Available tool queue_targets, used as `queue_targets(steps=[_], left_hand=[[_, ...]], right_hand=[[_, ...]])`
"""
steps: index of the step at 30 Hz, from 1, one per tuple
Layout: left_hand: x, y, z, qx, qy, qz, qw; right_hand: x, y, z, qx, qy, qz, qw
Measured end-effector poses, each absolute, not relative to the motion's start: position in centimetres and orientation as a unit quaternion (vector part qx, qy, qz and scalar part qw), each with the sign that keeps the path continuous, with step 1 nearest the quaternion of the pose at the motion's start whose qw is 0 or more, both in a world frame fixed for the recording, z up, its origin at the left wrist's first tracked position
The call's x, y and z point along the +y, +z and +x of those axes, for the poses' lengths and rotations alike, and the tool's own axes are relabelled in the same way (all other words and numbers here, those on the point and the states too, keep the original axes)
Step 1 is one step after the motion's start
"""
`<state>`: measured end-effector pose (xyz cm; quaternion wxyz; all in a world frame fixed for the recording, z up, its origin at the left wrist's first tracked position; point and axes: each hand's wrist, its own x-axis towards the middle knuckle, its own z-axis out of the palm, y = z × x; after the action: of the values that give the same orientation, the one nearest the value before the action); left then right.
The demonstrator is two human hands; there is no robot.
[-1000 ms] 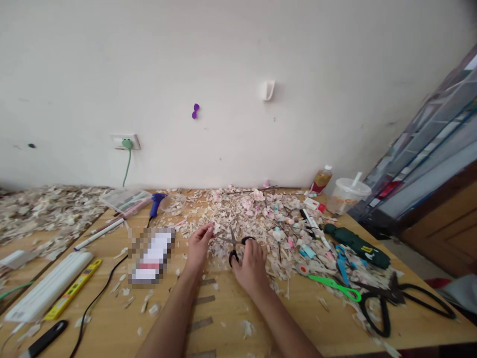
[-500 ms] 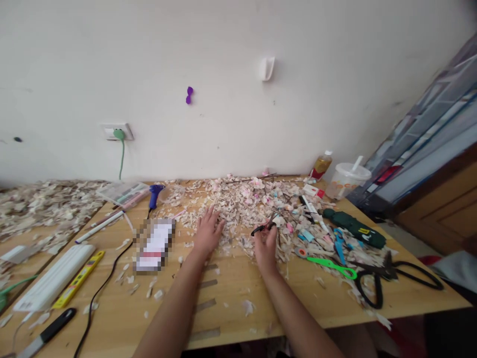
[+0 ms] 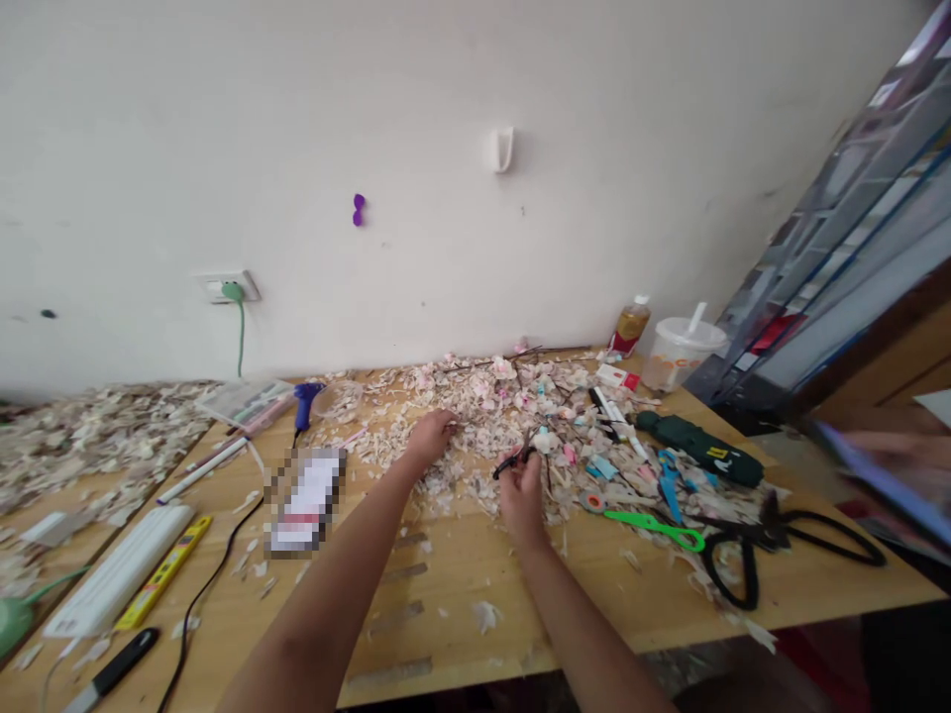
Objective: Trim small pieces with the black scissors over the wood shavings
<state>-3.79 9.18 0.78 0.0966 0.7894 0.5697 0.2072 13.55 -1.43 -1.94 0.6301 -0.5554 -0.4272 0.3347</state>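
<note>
The right hand [image 3: 522,495] grips scissors [image 3: 512,463] over scraps [image 3: 475,433] on the desk [image 3: 631,614], the left hand [image 3: 431,441] is among them, its hold impossible to tell, a bowl [image 3: 318,408] contains scraps, and the cup's [image 3: 660,371] contents look unclear.

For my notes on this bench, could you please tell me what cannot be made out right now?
Head view:
Bare left hand: whether it holds anything, its fingers hiding its grasp.
Small black-handled metal scissors: part hidden by the bare right hand.
Flat white rectangular object: writing pixelated.
Black-handled metal tool: end cut off by the bottom edge.
Flat bluish object at right: details lost to blur.
</note>
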Motion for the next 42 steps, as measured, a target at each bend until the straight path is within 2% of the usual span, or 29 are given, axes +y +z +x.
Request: queue_targets(steps=[7, 12, 14, 17, 22, 33, 42], left_hand=[[6.8, 3.4, -3.2, 0.649, 0.276, 0.709, 0.008], [4.2, 2.9, -0.9, 0.622, 0.4, 0.672, 0.031], [3.4, 2.1, -0.6, 0.617, 0.381, 0.688, 0.031], [2.7, 0.7, -0.9, 0.619, 0.286, 0.731, 0.016], [3.1, -0.6, -1.8, 0.631, 0.197, 0.75, 0.013], [2.8, -0.1, -2.5, 0.611, 0.269, 0.744, -0.03], [2.9, -0.4, -2.6, 0.582, 0.276, 0.765, -0.019]], right_hand=[[-1.9, -2.7, 13.3, -0.475, 0.287, -0.569, 0.606], [-2.7, -2.5, 13.4, -0.56, 0.26, -0.555, 0.557], [-3.0, -2.2, 13.4, -0.584, 0.273, -0.54, 0.541], [-3.1, -1.8, 13.4, -0.601, 0.291, -0.524, 0.528], [-2.9, -2.0, 13.2, -0.588, 0.299, -0.526, 0.536], [-2.7, -2.1, 13.1, -0.587, 0.31, -0.527, 0.53], [-2.7, -2.0, 13.0, -0.609, 0.255, -0.56, 0.5]])
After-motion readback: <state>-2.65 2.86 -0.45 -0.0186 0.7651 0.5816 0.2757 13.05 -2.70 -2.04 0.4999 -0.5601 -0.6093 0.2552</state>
